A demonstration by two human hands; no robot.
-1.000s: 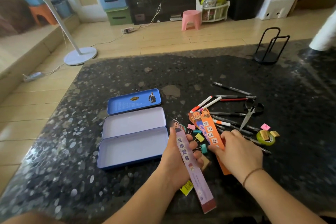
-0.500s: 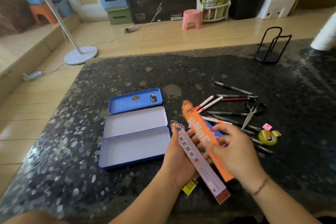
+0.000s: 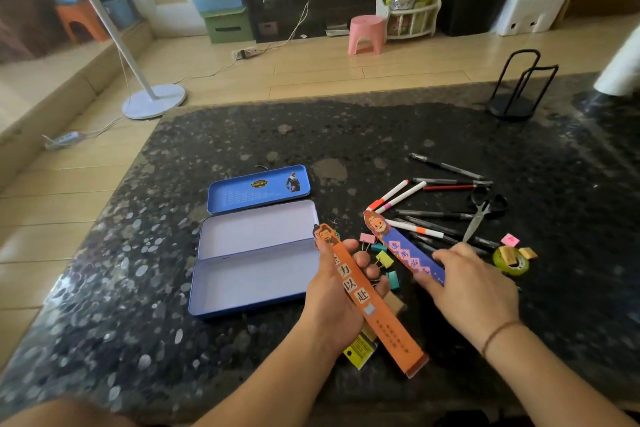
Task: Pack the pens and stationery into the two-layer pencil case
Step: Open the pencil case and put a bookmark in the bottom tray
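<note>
Head view: left hand (image 3: 332, 302) grips orange bookmark (image 3: 372, 302) beside open pencil case (image 3: 256, 274).

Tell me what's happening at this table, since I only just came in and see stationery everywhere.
A person is packing stationery into a blue pencil case, which lies open and empty. The left hand holds an orange bookmark, and the right hand is on a blue bookmark lying on the dark table. Pens, scissors, binder clips and a tape roll lie unpacked to the right.
</note>
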